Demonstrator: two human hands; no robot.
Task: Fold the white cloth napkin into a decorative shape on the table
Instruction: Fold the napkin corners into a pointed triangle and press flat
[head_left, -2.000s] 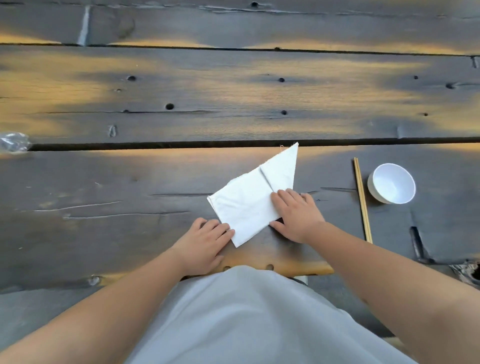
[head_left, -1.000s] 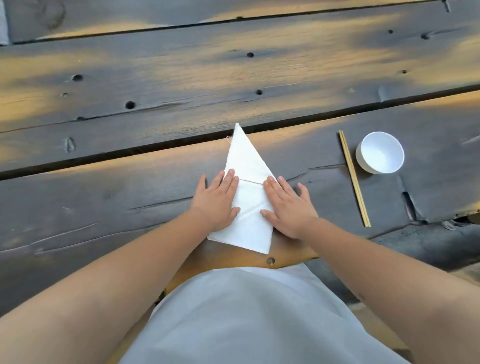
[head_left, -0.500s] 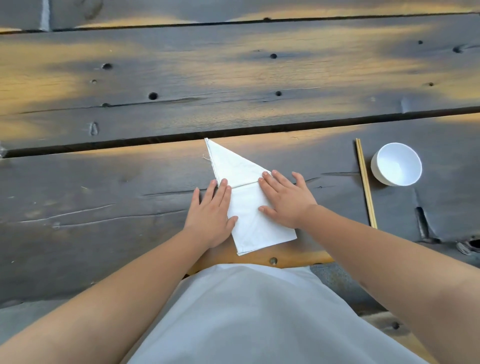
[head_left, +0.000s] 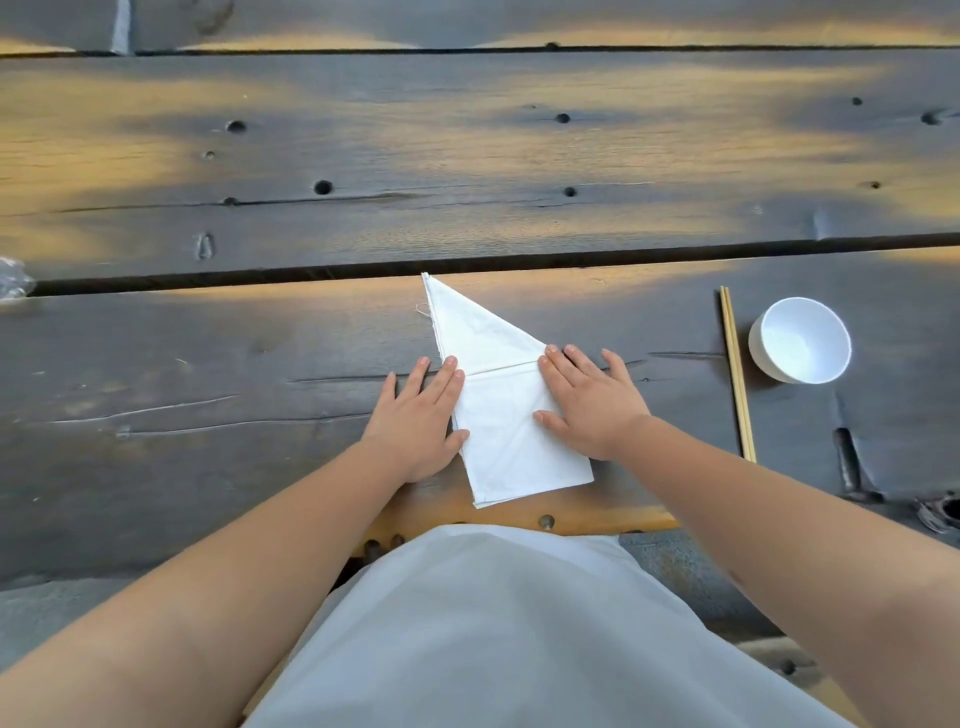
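**Napkin mid-fold, both hands pressing flat**

Nearest: grey garment (head_left: 493, 623) at bottom of view, forearms reaching out over it to the table edge.

Just past that edge: white cloth napkin (head_left: 511, 426), folded to a long kite-like shape, blunt end toward the body, point aimed away and slightly left. Lying flat on the dark plank table (head_left: 208, 364), a cross seam visible about midway along.

Left of napkin: left hand (head_left: 418, 421), palm down, fingers extended and slightly spread, fingertips at the seam, thumb touching the napkin's left edge. Gripping nothing, just pressing.

Right of napkin: right hand (head_left: 589, 402), palm down, fingers splayed, index tip on the seam's right end, thumb resting on the cloth. Also flat, nothing pinched.

Risks, judged: layers at the blunt end sit loosely stacked, likely to slide apart if either palm lifts early. Uneven pressure could skew the point off-centre. Near corner close to the table edge, so a pull toward the body might drag it over.

Further right of napkin, well apart: wooden chopsticks (head_left: 736, 374), then white bowl (head_left: 800, 340), empty.

Beyond the napkin's tip: dark gap between planks (head_left: 571, 260).
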